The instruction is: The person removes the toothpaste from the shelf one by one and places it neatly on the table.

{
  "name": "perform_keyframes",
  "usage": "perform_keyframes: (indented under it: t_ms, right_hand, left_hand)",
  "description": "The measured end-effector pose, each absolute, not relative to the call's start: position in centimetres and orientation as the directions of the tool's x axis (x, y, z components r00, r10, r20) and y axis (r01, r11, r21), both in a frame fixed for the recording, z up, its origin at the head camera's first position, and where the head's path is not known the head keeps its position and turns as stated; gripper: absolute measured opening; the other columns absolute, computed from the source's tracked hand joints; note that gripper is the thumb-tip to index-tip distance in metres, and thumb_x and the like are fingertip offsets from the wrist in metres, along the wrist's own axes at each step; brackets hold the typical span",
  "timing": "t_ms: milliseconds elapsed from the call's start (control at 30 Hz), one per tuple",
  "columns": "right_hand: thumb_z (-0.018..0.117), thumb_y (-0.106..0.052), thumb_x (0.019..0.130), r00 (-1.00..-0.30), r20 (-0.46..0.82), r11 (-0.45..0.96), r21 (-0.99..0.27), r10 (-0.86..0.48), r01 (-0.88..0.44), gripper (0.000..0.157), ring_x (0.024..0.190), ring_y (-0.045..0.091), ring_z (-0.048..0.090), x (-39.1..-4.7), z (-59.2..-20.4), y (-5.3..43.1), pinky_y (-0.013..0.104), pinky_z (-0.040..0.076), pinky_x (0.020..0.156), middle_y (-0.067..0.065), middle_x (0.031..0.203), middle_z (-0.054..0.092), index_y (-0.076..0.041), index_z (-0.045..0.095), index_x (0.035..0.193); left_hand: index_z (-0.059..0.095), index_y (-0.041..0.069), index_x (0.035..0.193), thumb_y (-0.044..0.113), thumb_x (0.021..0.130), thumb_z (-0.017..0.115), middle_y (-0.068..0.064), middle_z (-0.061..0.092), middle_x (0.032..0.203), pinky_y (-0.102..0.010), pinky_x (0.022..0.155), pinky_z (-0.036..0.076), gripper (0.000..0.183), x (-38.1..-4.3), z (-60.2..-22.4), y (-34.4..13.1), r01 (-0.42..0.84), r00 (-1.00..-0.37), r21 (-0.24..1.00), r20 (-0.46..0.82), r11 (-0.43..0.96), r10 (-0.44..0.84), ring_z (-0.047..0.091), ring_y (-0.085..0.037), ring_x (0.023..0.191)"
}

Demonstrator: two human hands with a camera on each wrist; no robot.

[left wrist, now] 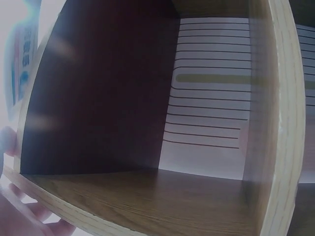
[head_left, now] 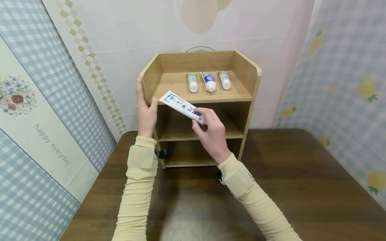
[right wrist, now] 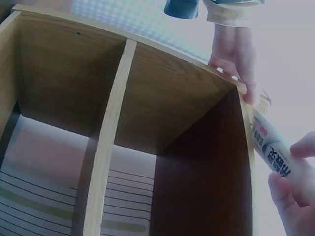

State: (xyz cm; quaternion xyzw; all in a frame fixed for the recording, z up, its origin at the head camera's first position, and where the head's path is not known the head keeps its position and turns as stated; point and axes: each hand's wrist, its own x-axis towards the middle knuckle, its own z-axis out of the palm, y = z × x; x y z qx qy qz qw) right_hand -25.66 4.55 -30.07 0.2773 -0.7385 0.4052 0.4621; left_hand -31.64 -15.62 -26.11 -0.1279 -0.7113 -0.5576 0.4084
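Observation:
My right hand (head_left: 212, 132) pinches a white toothpaste tube (head_left: 182, 107) near its cap end, between thumb and fingers. The tube slants across the front edge of the top shelf, its flat end toward the upper left. My left hand (head_left: 146, 113) holds the left side of the wooden shelf unit (head_left: 202, 99), the thumb at the front edge and the fingers along the outside. In the right wrist view the tube (right wrist: 275, 152) is by the top board's edge, close to the left hand (right wrist: 236, 56). Its cap is mostly hidden by the right hand.
On the top shelf lie a green-and-white tube (head_left: 192, 82), a blue-and-white tube (head_left: 208, 81) and another pale tube (head_left: 224, 79), caps forward. Two lower compartments open to the front. The unit stands on a dark wooden table (head_left: 286, 174), with patterned cloth (head_left: 337, 83) around.

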Motion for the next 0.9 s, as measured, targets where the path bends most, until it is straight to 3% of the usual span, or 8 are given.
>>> perform_keyframes:
  t_ms: [467, 767, 900]
  right_hand:
    - [0.067, -0.006, 0.088, -0.467, 0.883, 0.565, -0.369, -0.033, -0.738, 0.028, 0.087, 0.019, 0.055, -23.0, -30.6, 8.6, 0.031, 0.046, 0.063, 0.013, 0.11, 0.064, -0.003, 0.061, 0.115]
    - [0.067, 0.001, 0.085, -0.42, 0.908, 0.561, -0.347, -0.002, -0.752, 0.029, 0.083, 0.015, 0.055, -21.5, -30.5, 10.6, 0.017, 0.04, 0.066, 0.012, 0.107, 0.066, -0.003, 0.063, 0.114]
    - [0.068, 0.0, 0.083, -0.411, 0.912, 0.573, -0.336, -0.001, -0.748, 0.027, 0.079, 0.013, 0.053, -21.1, -30.5, 11.4, 0.017, 0.04, 0.065, 0.012, 0.102, 0.066, -0.003, 0.065, 0.11]
  left_hand:
    - [0.03, 0.042, 0.15, -0.002, 0.085, 0.046, 0.025, 0.034, 0.153, -0.024, 0.08, 0.036, 0.08, -31.8, -26.0, -15.3, 0.642, -0.636, 0.689, 0.724, 0.335, -0.269, 0.043, -0.003, 0.112]
    - [0.03, 0.027, 0.152, -0.003, 0.085, 0.044, 0.009, 0.037, 0.155, -0.025, 0.078, 0.035, 0.074, -28.9, -24.5, -14.3, 0.618, -0.659, 0.718, 0.696, 0.321, -0.286, 0.045, -0.015, 0.109]
    - [0.029, 0.028, 0.152, -0.002, 0.085, 0.043, 0.013, 0.037, 0.155, -0.025, 0.081, 0.034, 0.075, -28.7, -24.4, -14.2, 0.621, -0.66, 0.719, 0.694, 0.312, -0.287, 0.044, -0.012, 0.11]
